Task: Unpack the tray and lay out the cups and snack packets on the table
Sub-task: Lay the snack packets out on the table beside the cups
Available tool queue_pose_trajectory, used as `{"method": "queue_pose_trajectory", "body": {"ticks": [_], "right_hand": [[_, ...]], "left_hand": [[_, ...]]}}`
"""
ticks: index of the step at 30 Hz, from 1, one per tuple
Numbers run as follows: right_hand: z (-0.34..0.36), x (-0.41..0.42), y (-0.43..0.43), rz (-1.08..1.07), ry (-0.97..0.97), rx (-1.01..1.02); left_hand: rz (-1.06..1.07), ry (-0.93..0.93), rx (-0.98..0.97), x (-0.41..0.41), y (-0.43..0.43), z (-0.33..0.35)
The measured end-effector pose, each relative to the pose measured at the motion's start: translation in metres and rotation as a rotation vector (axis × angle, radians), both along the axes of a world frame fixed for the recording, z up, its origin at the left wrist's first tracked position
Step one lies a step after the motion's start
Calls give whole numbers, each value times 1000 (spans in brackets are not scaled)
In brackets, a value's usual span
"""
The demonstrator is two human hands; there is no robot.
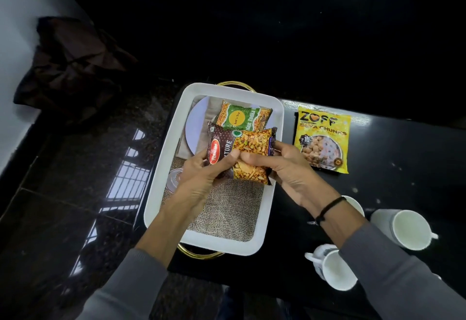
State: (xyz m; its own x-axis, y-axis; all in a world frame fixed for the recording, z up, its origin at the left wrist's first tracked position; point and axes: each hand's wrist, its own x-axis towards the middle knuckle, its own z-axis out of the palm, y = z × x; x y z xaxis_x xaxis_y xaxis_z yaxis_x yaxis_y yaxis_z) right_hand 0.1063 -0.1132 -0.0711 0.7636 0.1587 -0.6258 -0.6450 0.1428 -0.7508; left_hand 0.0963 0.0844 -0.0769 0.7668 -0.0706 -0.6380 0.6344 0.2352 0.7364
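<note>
A white tray point(161, 176) with gold handles lies on the black table point(393, 158). Both hands hold a brown-and-orange mixture packet point(247, 148) over the tray's middle: my left hand point(201, 178) grips its left end, my right hand point(285, 168) its right end. A green snack packet point(242, 118) lies at the tray's far end. A yellow soya chunks packet point(322, 138) lies flat on the table to the tray's right. White cups stand on the table at the right: one point(335, 269) near, one point(408, 229) farther right, and a third point(354, 205) partly hidden behind my right wrist.
Burlap lining point(227, 213) covers the tray's floor, with a pale round plate point(196, 123) at the far left inside. A dark cloth bag point(73, 65) sits on the glossy floor to the left. The tray stands at the table's left edge.
</note>
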Motion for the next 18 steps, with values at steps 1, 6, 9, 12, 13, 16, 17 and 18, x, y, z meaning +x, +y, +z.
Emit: {"method": "queue_pose_trajectory", "body": {"ticks": [1, 6, 9, 12, 13, 16, 17, 18], "right_hand": [[0, 2, -4, 8, -13, 11], [4, 15, -29, 127, -26, -41], [3, 16, -48, 164, -124, -165], [7, 13, -66, 194, -232, -246], [9, 12, -69, 216, -246, -257], [15, 8, -71, 277, -243, -228], [17, 7, -71, 264, -240, -216], [18, 6, -72, 200, -238, -207]], "left_hand": [[22, -8, -29, 1, -4, -1], [-81, -137, 77, 11, -16, -1], [-239, -228, 196, 25, -17, 5], [-410, -305, 243, 38, -24, 16], [-448, -332, 254, 42, -27, 19], [-394, -370, 255, 44, -42, 26], [-316, -352, 230, 44, -47, 26], [-235, -328, 196, 43, -52, 26]]}}
